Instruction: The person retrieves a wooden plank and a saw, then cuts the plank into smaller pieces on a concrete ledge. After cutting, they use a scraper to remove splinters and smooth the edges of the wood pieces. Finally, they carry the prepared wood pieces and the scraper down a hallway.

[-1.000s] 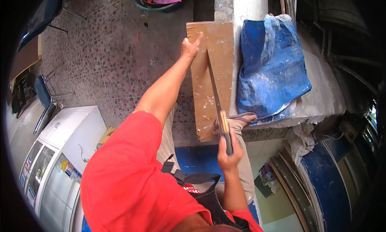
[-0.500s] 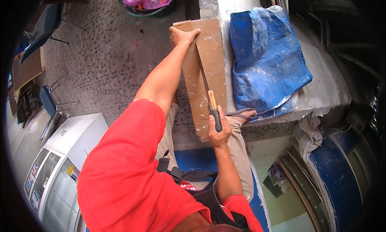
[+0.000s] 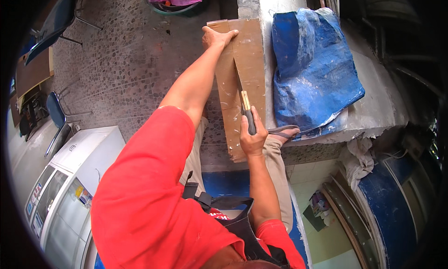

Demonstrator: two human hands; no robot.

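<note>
A long brown board (image 3: 249, 50), which looks like plywood, lies lengthwise before me with a narrow slit running along it. My left hand (image 3: 218, 37) grips the board's far end, thumb on top and fingers over the left edge, partly hidden. In my right hand (image 3: 253, 139) is a handsaw (image 3: 246, 101), held closed around its black and light-wood handle. The saw's blade sits in the slit and points toward my left hand; its lower part is hidden beneath the board.
Right of the board, a crumpled blue tarp bag (image 3: 315, 68) rests on a concrete ledge (image 3: 373, 94). My sandalled foot (image 3: 285, 133) is beside it. A tub (image 3: 186, 9) with pink plastic stands at the far end. Chairs (image 3: 57, 111) and a white cabinet (image 3: 86, 150) are leftward.
My right hand has pushed the saw farther away from me along the slit, so less blade shows. My left hand keeps its place on the board. The whole view has shifted slightly.
</note>
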